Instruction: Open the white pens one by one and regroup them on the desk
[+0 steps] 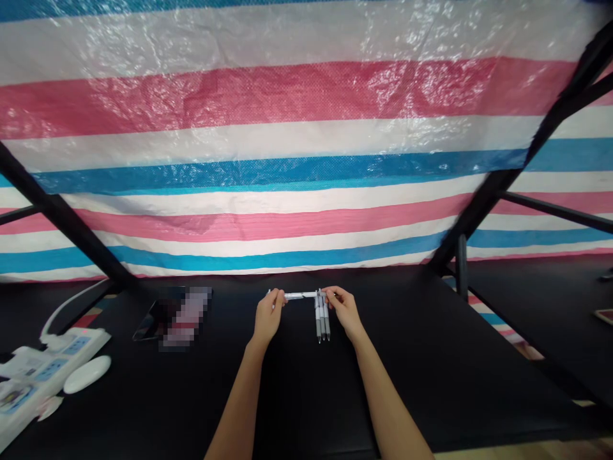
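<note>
The left hand (268,313) is pinching one end of a white pen (301,295), and the right hand (343,310) is closing its fingertips around the opposite end. Between them the pen is lying crosswise, running left to right, its pale barrel showing in the gap between the two grips. Whether it is touching the surface below is hard to tell.

Just beside the right hand, three pens (322,319) are lying side by side, their grey grips and tips pointing toward the person. Their far ends are meeting the line of the held pen near its right end; the view is not showing clearly whether they are touching it.

All of this is resting on or over a black worktop (306,396). Well apart to the left, a dark flat device (156,319) is lying on it, partly hidden by pixelation. Nearer the left edge, a white power strip (89,338) is stretching at a slant, with a white cable (60,313) rising from its far end and a white oval object (87,374) sitting just beside it.

Behind the worktop, a striped sheet (287,96) in red, white and blue is hanging, with black bars (472,214) slanting on both sides.
</note>
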The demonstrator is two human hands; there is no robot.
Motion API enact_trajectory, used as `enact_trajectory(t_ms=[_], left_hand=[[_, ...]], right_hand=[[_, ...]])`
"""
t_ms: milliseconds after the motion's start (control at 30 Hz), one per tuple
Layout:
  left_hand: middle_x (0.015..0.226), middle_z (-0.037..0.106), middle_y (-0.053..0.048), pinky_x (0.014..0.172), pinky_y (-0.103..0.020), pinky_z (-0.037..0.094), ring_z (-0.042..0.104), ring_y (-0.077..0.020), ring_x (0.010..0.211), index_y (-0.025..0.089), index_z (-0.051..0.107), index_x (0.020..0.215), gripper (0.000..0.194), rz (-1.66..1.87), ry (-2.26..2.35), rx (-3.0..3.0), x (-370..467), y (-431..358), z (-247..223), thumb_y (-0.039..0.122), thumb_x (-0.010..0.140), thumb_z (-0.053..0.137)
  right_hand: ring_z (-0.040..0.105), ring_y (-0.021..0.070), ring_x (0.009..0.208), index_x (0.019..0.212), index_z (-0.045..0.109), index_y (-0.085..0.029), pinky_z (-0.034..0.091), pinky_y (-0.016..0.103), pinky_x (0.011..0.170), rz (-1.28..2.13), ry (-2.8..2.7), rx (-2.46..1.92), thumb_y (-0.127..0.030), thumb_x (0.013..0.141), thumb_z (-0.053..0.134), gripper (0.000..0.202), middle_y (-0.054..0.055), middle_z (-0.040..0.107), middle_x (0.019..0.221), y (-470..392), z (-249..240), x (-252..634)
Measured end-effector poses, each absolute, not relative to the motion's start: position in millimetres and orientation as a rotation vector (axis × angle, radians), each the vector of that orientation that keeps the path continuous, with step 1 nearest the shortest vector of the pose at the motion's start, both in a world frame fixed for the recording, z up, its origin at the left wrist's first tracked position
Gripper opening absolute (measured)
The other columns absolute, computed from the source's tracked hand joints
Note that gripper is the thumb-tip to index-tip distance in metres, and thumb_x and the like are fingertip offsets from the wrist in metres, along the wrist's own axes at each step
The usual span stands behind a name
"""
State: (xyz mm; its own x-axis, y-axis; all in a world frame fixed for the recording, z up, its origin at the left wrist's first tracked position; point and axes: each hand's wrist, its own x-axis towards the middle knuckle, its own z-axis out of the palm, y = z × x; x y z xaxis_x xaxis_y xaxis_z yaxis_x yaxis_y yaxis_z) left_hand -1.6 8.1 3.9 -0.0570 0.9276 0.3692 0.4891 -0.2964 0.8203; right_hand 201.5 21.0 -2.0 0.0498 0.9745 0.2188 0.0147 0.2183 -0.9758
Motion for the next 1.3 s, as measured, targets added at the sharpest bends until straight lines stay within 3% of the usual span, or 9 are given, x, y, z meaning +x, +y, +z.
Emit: enact_trajectory(t_ms=[167,267,500,767,1300], left_hand=[[0.076,0.063,-0.002,0.066,-0.027,0.044,0.059,-0.0142,0.066,0.021,0.054,0.087,0.025,1.343,1.468,1.711,-1.7,8.8,2.7,0.041,0.086,0.039],[0.078,0.061,-0.002,0.066,-0.026,0.044,0.059,-0.0136,0.066,0.021,0.054,0.092,0.024,1.357,1.418,1.716,-1.4,9.1,2.3,0.04,0.085,0.042],[0.067,0.056,0.001,0.063,-0.026,0.043,0.058,-0.0144,0.064,0.021,0.053,0.084,0.022,1.344,1.463,1.766,-1.1,8.7,3.0,0.038,0.086,0.04],[0.063,0.049,0.001,0.063,-0.025,0.039,0.052,-0.0135,0.063,0.02,0.043,0.065,0.034,1.324,1.52,1.835,-0.4,8.6,3.9,0.039,0.089,0.03],[0.054,0.047,0.002,0.055,-0.024,0.037,0.046,-0.0125,0.055,0.02,0.043,0.056,0.038,1.483,1.52,1.541,-15.3,12.5,10.3,0.041,0.086,0.034]], right_hand=[[0.043,0.0114,0.048,0.075,0.067,-0.017,0.036,0.024,0.048,0.975,-1.249,-1.073,-0.05,0.072,0.059,0.034,0.001,0.054,0.056,21.1,-0.6,202.9],[0.042,0.0113,0.048,0.075,0.067,-0.018,0.036,0.025,0.048,0.973,-1.239,-1.068,-0.051,0.072,0.059,0.034,0.0,0.054,0.056,20.8,0.3,203.1],[0.042,0.0115,0.048,0.076,0.067,-0.018,0.036,0.024,0.047,0.977,-1.269,-1.076,-0.052,0.072,0.058,0.035,0.001,0.055,0.056,20.8,-1.0,201.5],[0.042,0.0115,0.048,0.075,0.067,-0.018,0.034,0.025,0.047,0.979,-1.283,-1.076,-0.052,0.072,0.059,0.035,0.0,0.054,0.055,20.9,-1.3,201.3],[0.042,0.0116,0.048,0.072,0.065,-0.017,0.034,0.024,0.048,0.934,-1.273,-1.096,-0.048,0.073,0.057,0.032,-0.002,0.049,0.052,22.8,-3.3,211.8]])
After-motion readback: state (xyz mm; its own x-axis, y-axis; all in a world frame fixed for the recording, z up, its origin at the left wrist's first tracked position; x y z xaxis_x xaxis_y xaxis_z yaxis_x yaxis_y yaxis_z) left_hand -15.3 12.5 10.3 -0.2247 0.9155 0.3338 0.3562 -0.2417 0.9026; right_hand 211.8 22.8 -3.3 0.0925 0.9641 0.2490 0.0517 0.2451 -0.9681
